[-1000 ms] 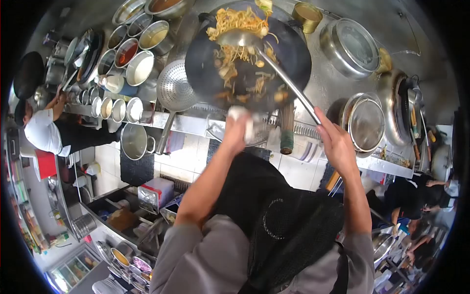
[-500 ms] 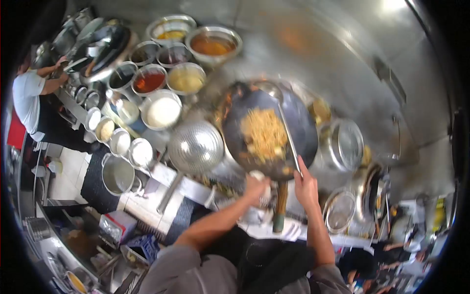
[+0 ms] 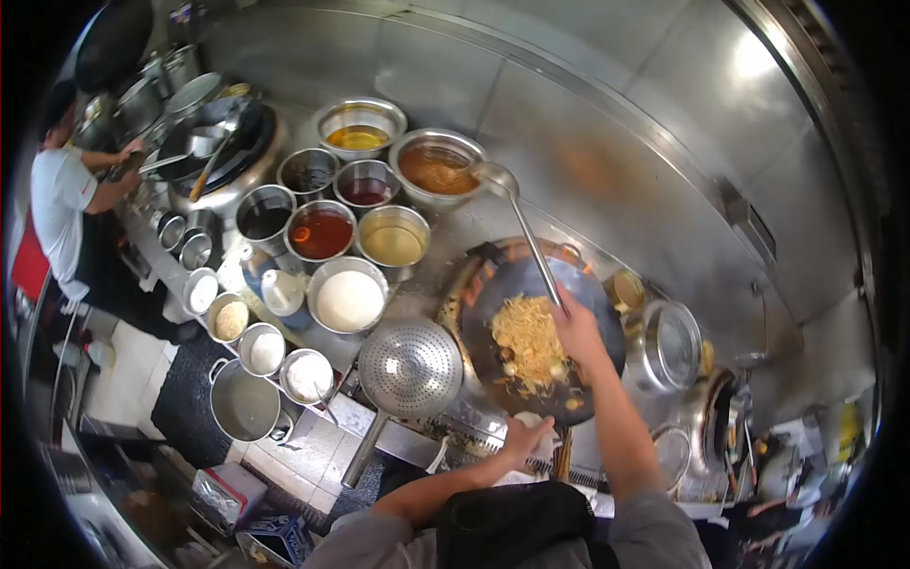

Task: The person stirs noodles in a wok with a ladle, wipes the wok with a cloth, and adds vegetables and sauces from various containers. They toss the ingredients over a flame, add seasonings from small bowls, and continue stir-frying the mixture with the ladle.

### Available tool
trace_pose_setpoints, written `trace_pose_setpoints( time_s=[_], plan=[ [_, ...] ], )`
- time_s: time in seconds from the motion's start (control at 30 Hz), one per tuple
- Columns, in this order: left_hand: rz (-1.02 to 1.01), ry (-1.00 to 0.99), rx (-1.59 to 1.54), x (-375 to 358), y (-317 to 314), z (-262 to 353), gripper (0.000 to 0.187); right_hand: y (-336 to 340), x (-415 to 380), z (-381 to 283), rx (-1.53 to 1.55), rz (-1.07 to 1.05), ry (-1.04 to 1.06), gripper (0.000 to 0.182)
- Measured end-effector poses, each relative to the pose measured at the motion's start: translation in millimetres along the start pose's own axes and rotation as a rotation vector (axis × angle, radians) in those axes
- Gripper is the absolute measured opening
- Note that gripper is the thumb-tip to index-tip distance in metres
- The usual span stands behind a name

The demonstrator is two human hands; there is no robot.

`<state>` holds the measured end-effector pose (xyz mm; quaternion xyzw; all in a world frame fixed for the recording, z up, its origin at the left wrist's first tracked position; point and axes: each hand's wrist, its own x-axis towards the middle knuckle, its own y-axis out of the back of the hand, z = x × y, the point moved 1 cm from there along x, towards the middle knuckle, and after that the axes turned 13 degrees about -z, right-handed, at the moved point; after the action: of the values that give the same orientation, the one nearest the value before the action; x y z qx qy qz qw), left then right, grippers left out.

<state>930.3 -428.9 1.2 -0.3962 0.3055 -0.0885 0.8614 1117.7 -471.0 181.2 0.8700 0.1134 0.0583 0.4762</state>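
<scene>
My right hand [image 3: 576, 327] is closed around the handle of a metal ladle [image 3: 527, 232], whose bowl is at the edge of the metal bowl of brown liquid [image 3: 439, 169]. Below it, the dark wok [image 3: 483, 327] holds noodles [image 3: 531, 346]. At the wok's near rim my left hand [image 3: 524, 440] is closed on a pale cloth [image 3: 542, 442], close to the wok's wooden handle [image 3: 562, 455]. Left of the wok lies a perforated metal strainer [image 3: 410, 368].
Pots of sauce, including a red one [image 3: 320, 230], and bowls of white powder [image 3: 347, 296] stand to the left. A large pot [image 3: 245, 400] sits lower left. Another person [image 3: 66, 190] works at a second wok [image 3: 242, 156]. Lidded pots [image 3: 667, 346] stand at right.
The ladle has moved up out of the wok to the brown liquid bowl, with my right hand rising above the noodles. The view has shifted, so the scene sits lower in it.
</scene>
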Motion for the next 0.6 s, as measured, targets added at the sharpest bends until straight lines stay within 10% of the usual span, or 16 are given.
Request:
trace_pose_setpoints(
  time_s=[0.07, 0.17, 0.4, 0.6],
  plan=[
    [-0.032, -0.081, 0.179, 9, 13, -10, 0.042, 50, -106, 2, 0.473, -0.203, -0.454, 0.050],
    [-0.053, -0.056, 0.218, 15, 25, -18, 0.050, 42, -195, 61, -0.164, 0.022, -0.205, 0.049],
    [-0.175, 0.204, -0.098, 2, 20, 2, 0.019, -15, -291, 100, -0.094, 0.192, -0.321, 0.046],
    [-0.240, -0.079, 0.115, -143, -52, 36, 0.019, 118, -442, 51, 0.246, -0.358, -0.130, 0.041]
  ],
)
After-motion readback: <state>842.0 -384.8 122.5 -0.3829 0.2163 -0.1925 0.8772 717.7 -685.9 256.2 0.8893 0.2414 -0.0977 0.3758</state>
